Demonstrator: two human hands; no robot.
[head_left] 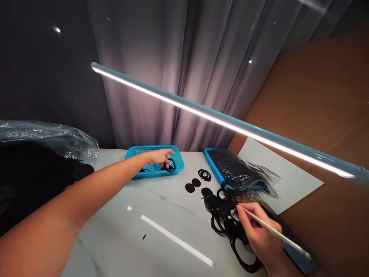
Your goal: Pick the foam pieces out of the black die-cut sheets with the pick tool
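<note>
My left hand (162,157) reaches over the blue basket (155,149) at the back of the table, its fingers closed on a coiled black cord (170,165). At the right, my right hand (259,227) is closed round a thin white stick (276,232), whose tip is by a heap of black straps and pieces (227,219). Between the hands lie another coiled black cord (204,175) and several round black pads (190,187).
A second blue basket (212,166) holds dark items in clear plastic bags (245,169). A lit tube lamp (201,111) crosses above the table. Black material (31,173) and clear plastic (77,140) lie at the left. A white board (296,184) is at the right.
</note>
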